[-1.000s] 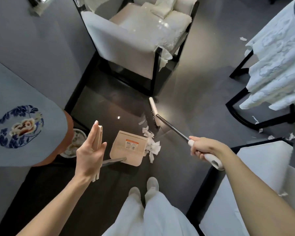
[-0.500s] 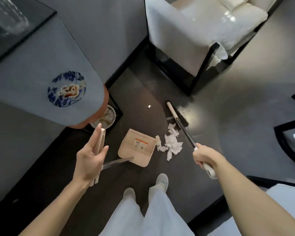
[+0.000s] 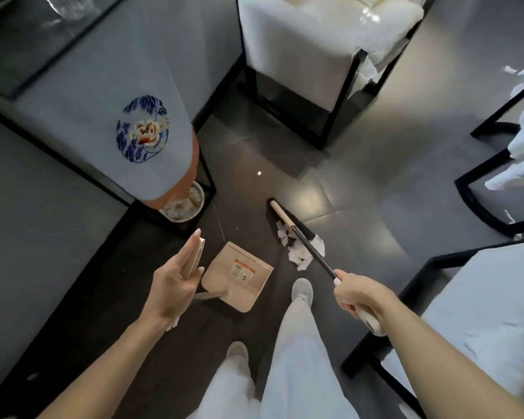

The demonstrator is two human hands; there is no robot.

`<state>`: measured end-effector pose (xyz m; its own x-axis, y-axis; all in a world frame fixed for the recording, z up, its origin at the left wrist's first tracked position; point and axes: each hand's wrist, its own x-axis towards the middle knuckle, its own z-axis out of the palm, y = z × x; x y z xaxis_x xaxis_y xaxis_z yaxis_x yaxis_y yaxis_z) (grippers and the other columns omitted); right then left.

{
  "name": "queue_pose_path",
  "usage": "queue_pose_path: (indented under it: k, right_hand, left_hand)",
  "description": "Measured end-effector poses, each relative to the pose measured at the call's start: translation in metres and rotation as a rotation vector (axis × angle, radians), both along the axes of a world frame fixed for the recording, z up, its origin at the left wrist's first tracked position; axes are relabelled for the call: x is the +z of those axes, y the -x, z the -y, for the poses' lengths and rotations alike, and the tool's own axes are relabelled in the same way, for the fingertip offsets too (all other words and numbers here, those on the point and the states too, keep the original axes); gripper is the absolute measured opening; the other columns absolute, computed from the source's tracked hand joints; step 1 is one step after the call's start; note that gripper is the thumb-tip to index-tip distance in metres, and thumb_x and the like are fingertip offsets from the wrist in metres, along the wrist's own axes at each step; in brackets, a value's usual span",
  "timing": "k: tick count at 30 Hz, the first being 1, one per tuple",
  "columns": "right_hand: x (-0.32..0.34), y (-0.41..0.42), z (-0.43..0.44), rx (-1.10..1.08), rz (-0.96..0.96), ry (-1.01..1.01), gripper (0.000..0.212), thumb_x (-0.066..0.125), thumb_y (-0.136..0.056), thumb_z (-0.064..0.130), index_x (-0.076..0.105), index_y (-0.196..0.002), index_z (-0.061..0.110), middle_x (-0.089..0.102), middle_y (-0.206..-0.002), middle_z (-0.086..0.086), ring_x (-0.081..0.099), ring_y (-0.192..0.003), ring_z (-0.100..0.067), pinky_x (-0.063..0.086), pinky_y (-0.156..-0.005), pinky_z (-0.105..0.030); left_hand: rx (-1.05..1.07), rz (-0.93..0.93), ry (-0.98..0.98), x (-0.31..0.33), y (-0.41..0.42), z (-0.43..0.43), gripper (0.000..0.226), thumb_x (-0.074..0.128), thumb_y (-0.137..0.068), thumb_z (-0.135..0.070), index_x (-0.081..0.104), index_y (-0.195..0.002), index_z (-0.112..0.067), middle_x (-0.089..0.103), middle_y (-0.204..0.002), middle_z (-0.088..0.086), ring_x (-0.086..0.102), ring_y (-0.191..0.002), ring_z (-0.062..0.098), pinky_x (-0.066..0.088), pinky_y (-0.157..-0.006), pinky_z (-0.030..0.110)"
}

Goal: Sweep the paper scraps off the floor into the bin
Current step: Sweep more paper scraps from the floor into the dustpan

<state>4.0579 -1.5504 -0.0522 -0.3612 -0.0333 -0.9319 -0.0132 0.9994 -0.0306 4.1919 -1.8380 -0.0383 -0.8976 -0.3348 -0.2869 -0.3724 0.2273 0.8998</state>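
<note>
A pile of white paper scraps (image 3: 300,254) lies on the dark floor just right of the beige dustpan (image 3: 238,275). The broom head (image 3: 286,217) rests on the floor at the far side of the pile, and its dark stick crosses over the scraps. My right hand (image 3: 359,296) grips the broom's white handle end. My left hand (image 3: 176,278) holds the top of the dustpan's long handle between thumb and straight fingers. A round white bin (image 3: 184,203) stands under the table edge to the left, with scraps inside.
A table with a grey-blue embroidered cloth (image 3: 139,133) overhangs the bin. A white armchair (image 3: 309,46) on a black frame stands ahead, and more black-framed seats (image 3: 478,189) stand on the right. Stray scraps (image 3: 510,217) lie by the right chairs. My feet are just behind the dustpan.
The broom head has swung in closer to the scrap pile. My right foot has stepped forward beside the dustpan. The view has turned slightly right.
</note>
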Motion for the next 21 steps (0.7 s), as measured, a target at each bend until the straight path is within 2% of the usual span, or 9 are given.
queue_pose_path:
  k: [2,4,7,9,12,14,16,19,21]
  right_hand:
    - [0.007,-0.013,0.001,-0.087,-0.005,0.022,0.082,0.046,-0.077,-0.003,0.021,-0.152,0.019,0.066,-0.101,-0.015,0.058,-0.067,-0.025,0.052,-0.065,-0.03]
    - [0.016,-0.017,0.001,-0.123,-0.036,0.041,0.076,0.049,-0.075,-0.002,0.031,-0.146,0.018,0.064,-0.074,-0.013,0.055,-0.055,-0.025,0.051,-0.061,-0.03]
    - [0.029,-0.02,0.003,-0.138,-0.081,0.066,0.078,0.05,-0.074,-0.003,0.033,-0.146,0.019,0.06,-0.073,-0.012,0.055,-0.061,-0.028,0.047,-0.058,-0.028]
    - [0.035,-0.018,0.008,-0.1,-0.123,0.068,0.083,0.05,-0.074,-0.004,0.027,-0.15,0.021,0.058,-0.086,-0.01,0.055,-0.074,-0.029,0.046,-0.057,-0.028]
    - [0.034,-0.001,0.018,-0.019,-0.193,0.075,0.082,0.05,-0.075,-0.003,0.026,-0.15,0.022,0.061,-0.099,-0.01,0.057,-0.083,-0.027,0.042,-0.05,-0.024]
    - [0.03,0.016,0.03,-0.002,-0.223,0.114,0.071,0.048,-0.078,-0.001,0.035,-0.144,0.021,0.059,-0.086,-0.006,0.058,-0.074,-0.024,0.038,-0.047,-0.023]
    - [0.024,0.029,0.043,-0.007,-0.211,0.153,0.059,0.044,-0.085,0.002,0.037,-0.142,0.02,0.056,-0.087,-0.006,0.052,-0.062,-0.017,0.035,-0.043,-0.02]
    - [0.004,0.038,0.059,-0.075,-0.088,0.262,0.046,0.049,-0.078,-0.004,0.047,-0.119,0.018,0.049,-0.073,-0.007,0.045,-0.054,-0.019,0.036,-0.042,-0.017]
    - [-0.011,0.035,0.067,-0.201,-0.004,0.365,0.033,0.047,-0.077,-0.006,0.046,-0.104,0.015,0.047,-0.073,-0.008,0.045,-0.047,-0.017,0.041,-0.045,-0.02]
  left_hand:
    - [-0.018,0.003,-0.038,0.0,-0.012,0.004,0.08,0.051,-0.087,0.017,0.031,-0.13,-0.047,0.035,-0.135,-0.029,0.031,-0.134,-0.003,0.037,-0.091,0.001]
    - [-0.057,0.012,-0.033,0.0,-0.019,0.007,0.079,0.052,-0.087,0.015,0.031,-0.129,-0.049,0.035,-0.136,-0.03,0.031,-0.135,-0.001,0.037,-0.091,0.002]
    - [-0.082,0.031,-0.01,0.0,-0.029,0.008,0.083,0.054,-0.088,0.012,0.032,-0.127,-0.059,0.037,-0.13,-0.041,0.032,-0.131,-0.01,0.035,-0.102,0.011]
    - [-0.07,0.048,0.003,0.0,-0.035,0.009,0.093,0.054,-0.087,0.012,0.034,-0.12,-0.073,0.039,-0.125,-0.049,0.032,-0.128,-0.015,0.034,-0.104,0.013]
    - [-0.005,0.043,0.045,0.002,-0.039,0.007,0.102,0.054,-0.086,0.015,0.029,-0.113,-0.081,0.039,-0.13,-0.04,0.033,-0.129,-0.013,0.033,-0.101,0.008]
    - [0.054,0.052,0.064,0.004,-0.038,0.002,0.103,0.053,-0.086,0.015,0.028,-0.114,-0.081,0.038,-0.137,-0.027,0.033,-0.132,-0.007,0.034,-0.1,0.009]
    - [0.111,0.049,0.067,0.006,-0.037,-0.001,0.101,0.054,-0.087,0.013,0.027,-0.114,-0.08,0.038,-0.14,-0.021,0.033,-0.134,-0.001,0.034,-0.102,0.014]
    - [0.195,0.069,0.077,0.007,-0.04,-0.004,0.093,0.055,-0.087,0.011,0.032,-0.124,-0.071,0.04,-0.136,-0.027,0.035,-0.133,-0.003,0.033,-0.111,0.03]
    - [0.257,0.078,0.07,0.009,-0.045,-0.006,0.086,0.054,-0.087,0.012,0.033,-0.131,-0.06,0.041,-0.133,-0.029,0.037,-0.128,-0.011,0.032,-0.112,0.032]
